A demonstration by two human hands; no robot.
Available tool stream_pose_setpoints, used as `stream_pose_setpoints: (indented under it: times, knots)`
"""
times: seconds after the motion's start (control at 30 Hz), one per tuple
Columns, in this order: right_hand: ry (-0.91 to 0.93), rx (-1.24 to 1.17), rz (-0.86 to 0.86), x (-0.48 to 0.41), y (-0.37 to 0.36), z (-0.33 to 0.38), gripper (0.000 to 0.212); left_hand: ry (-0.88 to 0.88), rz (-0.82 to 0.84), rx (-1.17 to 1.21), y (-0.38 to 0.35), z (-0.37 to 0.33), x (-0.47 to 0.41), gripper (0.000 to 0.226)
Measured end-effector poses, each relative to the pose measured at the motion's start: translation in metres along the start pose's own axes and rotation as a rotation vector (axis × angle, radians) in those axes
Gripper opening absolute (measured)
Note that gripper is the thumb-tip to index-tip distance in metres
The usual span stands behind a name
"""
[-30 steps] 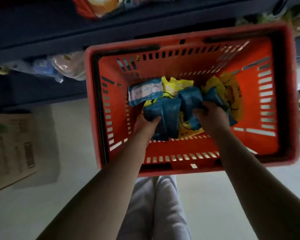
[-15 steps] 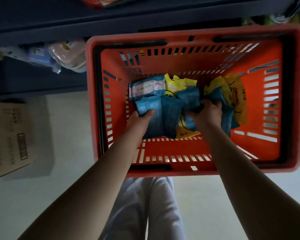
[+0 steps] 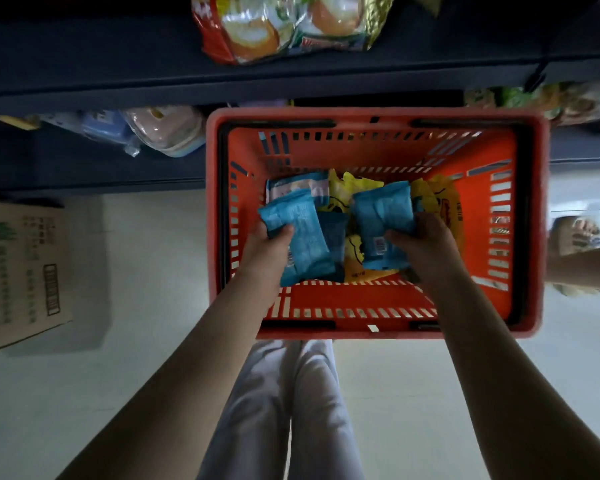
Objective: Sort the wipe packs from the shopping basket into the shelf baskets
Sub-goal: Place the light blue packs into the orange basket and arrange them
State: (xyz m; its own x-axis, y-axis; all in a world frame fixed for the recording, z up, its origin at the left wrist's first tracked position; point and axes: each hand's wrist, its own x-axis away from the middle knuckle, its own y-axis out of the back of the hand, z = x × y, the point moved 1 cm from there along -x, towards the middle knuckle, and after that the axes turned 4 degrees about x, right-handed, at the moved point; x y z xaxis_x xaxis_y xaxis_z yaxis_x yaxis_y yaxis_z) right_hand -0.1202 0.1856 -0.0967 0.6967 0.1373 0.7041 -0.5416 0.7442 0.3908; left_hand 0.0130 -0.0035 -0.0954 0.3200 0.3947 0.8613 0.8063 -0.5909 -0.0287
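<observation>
The near rim of the orange slotted plastic shopping basket point(image 3: 371, 332) lies just past your pale trousers point(image 3: 291, 393), and both forearms reach over it.

Your left hand point(image 3: 265, 242) curls its fingers and thumb around the lower end of a light blue soft wipe pack point(image 3: 302, 237). Your right hand point(image 3: 421, 245) pinches a second light blue soft wipe pack point(image 3: 383, 216) between thumb and fingers in the same way. Both packs appear lifted off the heap, but they are inside the basket walls, so count neither as sorted.

Under and beyond the held packs, a dark blue pack point(image 3: 335, 230), several yellow printed packs point(image 3: 355, 192) and a pale blue-and-white pack point(image 3: 298, 185) lie on the basket floor. Treat all of these as work left.

Farther off, the dark shelving point(image 3: 118, 84) carries pastel packs point(image 3: 163, 133) on a lower level. No shelf basket can be made out with certainty, so you cannot tell how many packs are already placed.

Judge the task as partway through at most: two packs in hand awaiting transfer, several more to lift out and sort
</observation>
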Motion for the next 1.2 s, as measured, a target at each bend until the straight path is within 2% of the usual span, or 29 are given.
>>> stream_pose_setpoints:
  times: [0.1,0.2,0.3,0.37,0.43,0.5,0.53,0.57,0.67,0.73,0.83,0.9,1.0,1.13,1.2]
  knots:
    - [0.049,-0.302,0.097,0.056,0.018,0.040,0.057,-0.056,0.042,0.104,-0.008,-0.043,0.059,0.032]
    - [0.137,-0.482,0.151,0.136,0.039,0.111,0.056,-0.093,0.095,0.141,-0.001,-0.092,0.141,0.065]
    - [0.222,-0.482,0.116,0.218,0.053,0.179,0.054,-0.137,0.213,0.180,0.013,-0.129,0.227,0.093]
    - [0.280,-0.406,0.121,0.264,0.055,0.214,0.062,-0.183,0.178,0.239,0.026,-0.147,0.268,0.098]
    - [0.295,-0.414,0.164,0.303,0.052,0.243,0.061,-0.192,0.231,0.330,0.045,-0.165,0.303,0.087]
    - [0.279,-0.514,0.245,0.334,0.044,0.271,0.050,-0.180,0.375,0.443,0.070,-0.189,0.331,0.056]
    - [0.260,-0.573,0.303,0.348,0.039,0.285,0.042,-0.170,0.410,0.504,0.084,-0.201,0.342,0.048]
    - [0.231,-0.633,0.371,0.360,0.032,0.298,0.039,-0.168,0.429,0.551,0.100,-0.214,0.354,0.050]
    - [0.173,-0.720,0.523,0.385,0.004,0.338,0.051,-0.227,0.456,0.560,0.144,-0.251,0.378,0.061]
    - [0.180,-0.807,0.591,0.398,-0.023,0.361,0.055,-0.295,0.404,0.483,0.174,-0.273,0.387,0.057]
    - [0.219,-0.977,0.641,0.419,-0.071,0.390,0.044,-0.360,0.308,0.376,0.223,-0.307,0.394,0.044]
    - [0.283,-0.986,0.623,0.429,-0.100,0.405,0.036,-0.382,0.239,0.323,0.254,-0.328,0.398,0.038]
    - [0.418,-0.847,0.500,0.439,-0.132,0.421,0.033,-0.430,0.189,0.263,0.292,-0.353,0.402,0.030]
    - [0.576,-0.638,0.377,0.450,-0.154,0.434,0.024,-0.502,0.245,0.323,0.323,-0.373,0.399,0.019]
    - [0.640,-0.614,0.317,0.451,-0.156,0.441,0.023,-0.539,0.280,0.336,0.329,-0.381,0.391,0.015]
